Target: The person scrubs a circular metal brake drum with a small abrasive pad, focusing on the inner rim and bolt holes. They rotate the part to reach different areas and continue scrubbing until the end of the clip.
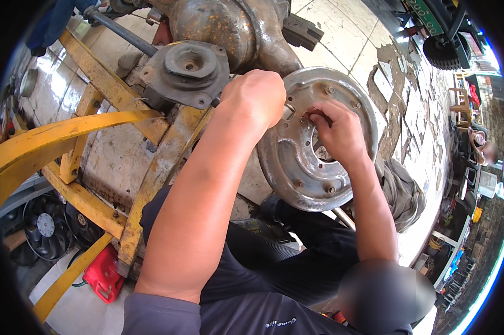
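Note:
A round metal brake backing plate point(274, 162) stands tilted in front of me, with a large centre opening, several smaller holes and bolts. My left hand point(256, 99) is closed in a fist at the plate's upper left edge; what it grips is hidden behind the fingers. My right hand point(340, 131) reaches over the plate's right side. Its thumb and fingers are pinched together beside the centre opening, close to a small bolt or hole; anything between them is too small to make out. Left of my left hand sits a dark metal mount point(191, 70) with a raised round centre.
A worn yellow steel frame point(90, 125) spans the left. Behind the plate lies a rusty axle housing point(213, 30). Cooling fans point(45, 223) and a red container point(105, 274) are low at left. Grey cloth point(401, 195) lies right of the plate; broken tiles point(411, 120) cover the floor beyond.

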{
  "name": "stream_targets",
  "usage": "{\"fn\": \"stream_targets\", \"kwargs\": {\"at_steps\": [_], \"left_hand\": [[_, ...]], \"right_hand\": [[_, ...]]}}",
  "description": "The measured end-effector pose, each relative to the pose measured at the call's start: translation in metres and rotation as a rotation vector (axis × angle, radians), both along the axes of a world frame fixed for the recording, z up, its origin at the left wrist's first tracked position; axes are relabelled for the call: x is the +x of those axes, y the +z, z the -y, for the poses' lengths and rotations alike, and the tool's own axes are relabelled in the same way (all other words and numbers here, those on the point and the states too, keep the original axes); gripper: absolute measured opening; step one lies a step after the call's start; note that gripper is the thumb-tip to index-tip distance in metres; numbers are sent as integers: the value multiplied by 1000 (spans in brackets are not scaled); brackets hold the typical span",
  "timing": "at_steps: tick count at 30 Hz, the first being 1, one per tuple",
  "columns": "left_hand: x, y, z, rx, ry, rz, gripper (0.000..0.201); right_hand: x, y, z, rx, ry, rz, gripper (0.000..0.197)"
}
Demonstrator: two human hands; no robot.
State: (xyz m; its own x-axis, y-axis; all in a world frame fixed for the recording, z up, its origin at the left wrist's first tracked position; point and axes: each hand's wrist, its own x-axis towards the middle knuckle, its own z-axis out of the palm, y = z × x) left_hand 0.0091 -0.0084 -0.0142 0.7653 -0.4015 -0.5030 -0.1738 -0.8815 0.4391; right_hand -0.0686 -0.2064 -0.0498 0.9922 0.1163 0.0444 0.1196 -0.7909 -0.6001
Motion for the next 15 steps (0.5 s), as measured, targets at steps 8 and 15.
{"fn": "stream_targets", "kwargs": {"at_steps": [8,15], "left_hand": [[-1,-8,-5,-60,12,26,19],[1,-6,-4,-52,-40,23,19]], "right_hand": [[0,-2,-6,-49,87,91,24],[8,-7,-23,-67,132,204,23]]}}
